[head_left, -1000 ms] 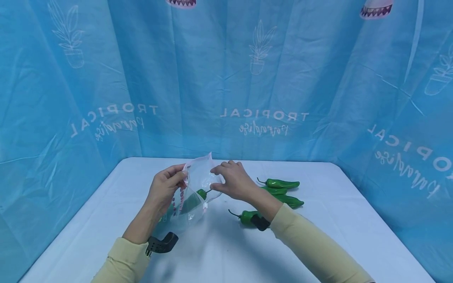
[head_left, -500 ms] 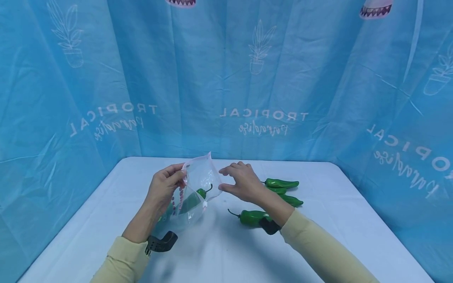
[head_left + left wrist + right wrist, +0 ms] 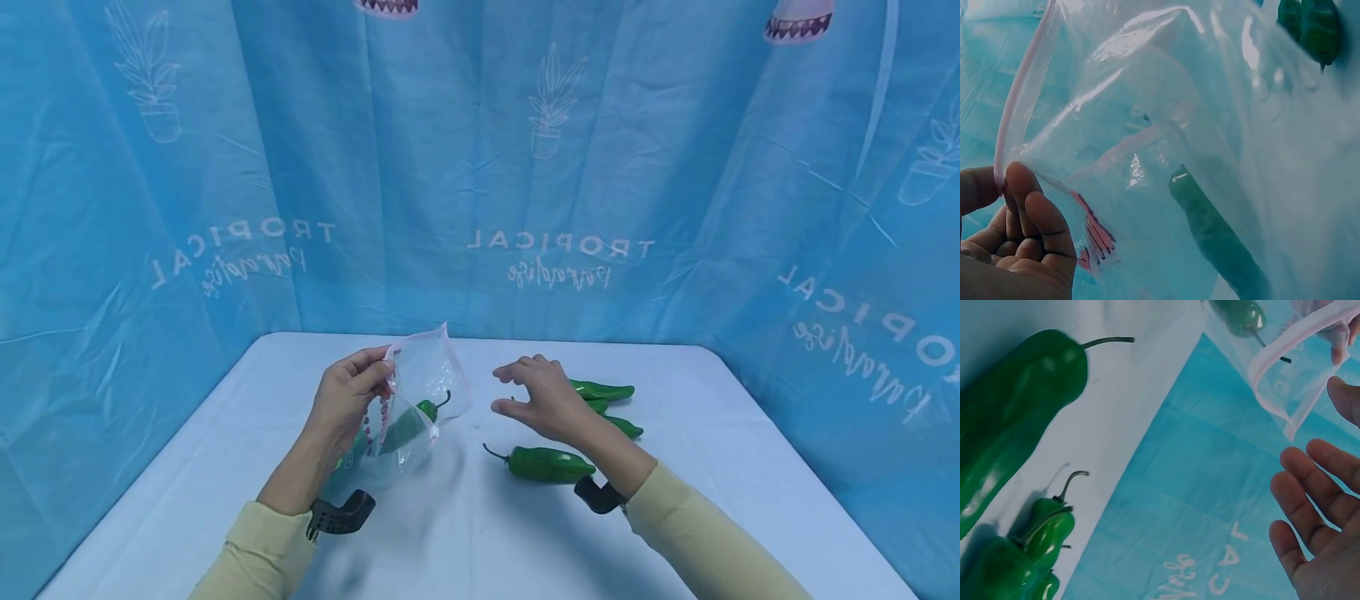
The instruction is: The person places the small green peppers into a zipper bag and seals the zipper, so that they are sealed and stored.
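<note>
My left hand (image 3: 345, 396) pinches the rim of a clear zip bag (image 3: 429, 357) with a pink edge, its mouth held partly open. Inside the bag lies a green chili pepper (image 3: 408, 423), its curved stem toward the mouth. In the left wrist view the thumb and fingertips (image 3: 1021, 178) meet at the pink rim. To the right of the bag, my right hand (image 3: 546, 400) hovers with fingers spread and holds nothing. Below it in the head view a large green chili pepper (image 3: 551, 465) rests on the table, stem pointing left.
Several more green chili peppers (image 3: 606, 390) lie grouped behind the right hand, which partly covers them. A white cloth covers the table (image 3: 480, 542). Blue printed curtains (image 3: 420, 167) surround its back and sides.
My right hand has drawn away from the bag mouth, moving right toward the grouped peppers and uncovering the large pepper. The left hand and bag have barely moved.
</note>
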A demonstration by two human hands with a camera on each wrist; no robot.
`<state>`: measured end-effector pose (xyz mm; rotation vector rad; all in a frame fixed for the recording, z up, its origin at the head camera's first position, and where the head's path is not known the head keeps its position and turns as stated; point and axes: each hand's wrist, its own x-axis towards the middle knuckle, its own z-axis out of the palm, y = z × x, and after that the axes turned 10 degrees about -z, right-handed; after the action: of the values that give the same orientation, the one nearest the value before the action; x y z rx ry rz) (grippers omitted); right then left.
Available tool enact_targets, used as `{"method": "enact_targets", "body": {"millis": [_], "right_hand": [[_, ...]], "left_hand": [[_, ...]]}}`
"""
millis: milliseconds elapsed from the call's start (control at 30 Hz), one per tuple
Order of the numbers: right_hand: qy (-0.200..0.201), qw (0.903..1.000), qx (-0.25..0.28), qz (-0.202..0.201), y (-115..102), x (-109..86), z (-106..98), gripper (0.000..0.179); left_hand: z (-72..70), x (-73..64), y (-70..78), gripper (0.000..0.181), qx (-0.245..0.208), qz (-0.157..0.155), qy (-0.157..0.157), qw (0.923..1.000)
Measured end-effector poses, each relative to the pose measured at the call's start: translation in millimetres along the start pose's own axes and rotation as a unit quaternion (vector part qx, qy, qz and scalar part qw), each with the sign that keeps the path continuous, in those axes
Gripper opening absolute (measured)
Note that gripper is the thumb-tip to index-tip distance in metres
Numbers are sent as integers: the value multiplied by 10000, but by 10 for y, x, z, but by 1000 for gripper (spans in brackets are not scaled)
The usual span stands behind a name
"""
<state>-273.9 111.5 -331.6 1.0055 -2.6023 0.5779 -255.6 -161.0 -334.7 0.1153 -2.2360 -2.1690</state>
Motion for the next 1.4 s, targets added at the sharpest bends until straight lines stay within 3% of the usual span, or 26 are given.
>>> {"method": "enact_targets", "body": {"millis": [867,1400], "right_hand": [[-144,9931,696,929,306,-474,76,42],[-305,9733,1167,1955,530,-733,253,41]], "left_hand": [[-3,4,-10,40,-49,7,-26,10000],[-11,-2,-8,41,-51,-7,-26,10000]]}}
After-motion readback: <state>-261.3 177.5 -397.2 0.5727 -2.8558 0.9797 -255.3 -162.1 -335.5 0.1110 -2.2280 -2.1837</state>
